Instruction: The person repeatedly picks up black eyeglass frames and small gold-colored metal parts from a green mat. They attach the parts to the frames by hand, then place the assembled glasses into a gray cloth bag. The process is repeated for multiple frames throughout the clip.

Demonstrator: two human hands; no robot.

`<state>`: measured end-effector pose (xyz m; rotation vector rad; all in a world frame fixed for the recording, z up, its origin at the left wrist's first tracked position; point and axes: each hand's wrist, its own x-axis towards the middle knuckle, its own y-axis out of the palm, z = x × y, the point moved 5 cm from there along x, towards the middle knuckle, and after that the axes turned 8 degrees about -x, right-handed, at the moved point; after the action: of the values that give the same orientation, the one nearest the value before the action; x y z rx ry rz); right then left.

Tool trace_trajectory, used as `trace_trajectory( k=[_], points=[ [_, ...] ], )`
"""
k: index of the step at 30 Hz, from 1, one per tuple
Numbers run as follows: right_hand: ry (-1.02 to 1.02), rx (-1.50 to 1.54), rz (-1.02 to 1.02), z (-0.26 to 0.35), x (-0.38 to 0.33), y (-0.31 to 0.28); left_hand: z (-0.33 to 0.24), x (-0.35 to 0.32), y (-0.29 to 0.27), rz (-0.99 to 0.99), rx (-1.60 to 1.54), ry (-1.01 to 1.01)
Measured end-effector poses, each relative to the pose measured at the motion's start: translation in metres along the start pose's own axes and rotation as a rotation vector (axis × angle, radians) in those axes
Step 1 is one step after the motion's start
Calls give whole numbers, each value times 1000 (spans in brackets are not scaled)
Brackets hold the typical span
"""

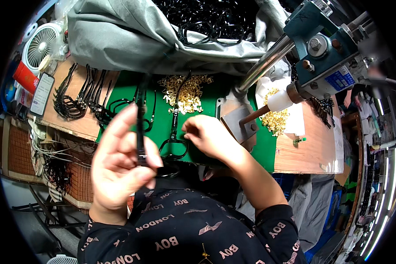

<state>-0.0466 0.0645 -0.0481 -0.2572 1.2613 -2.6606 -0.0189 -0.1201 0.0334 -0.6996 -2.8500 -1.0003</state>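
Left hand (pixel 119 169), raised near the camera, pinches a thin black strap (pixel 140 127) upright between thumb and fingers (its upper end blurred), while the right hand (pixel 209 136) rests fingertips-closed on a second black strap with loop (pixel 174 143) lying on the green mat (pixel 264 149) below a heap of small brass fittings (pixel 187 92).

Two hands (pixel 163 154), one fan (pixel 42 44)
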Motion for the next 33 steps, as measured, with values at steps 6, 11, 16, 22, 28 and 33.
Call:
trace_trajectory(
  k=[6,11,16,22,28,33],
  points=[
    [-68,209,-291,34,-68,-70,49,8,22,253,271,-114],
    [-139,-102,-314,59,-93,-88,71,12,43,293,308,-294],
    [-318,-165,-229,67,-92,-89,75,12,49,355,364,-412],
    [-279,160,-159,63,-86,-83,74,7,55,417,354,-319],
    [-196,222,-278,57,-84,-84,78,7,54,397,513,-96],
    [-154,302,-264,47,-88,-93,81,9,53,393,269,-351]
  ],
)
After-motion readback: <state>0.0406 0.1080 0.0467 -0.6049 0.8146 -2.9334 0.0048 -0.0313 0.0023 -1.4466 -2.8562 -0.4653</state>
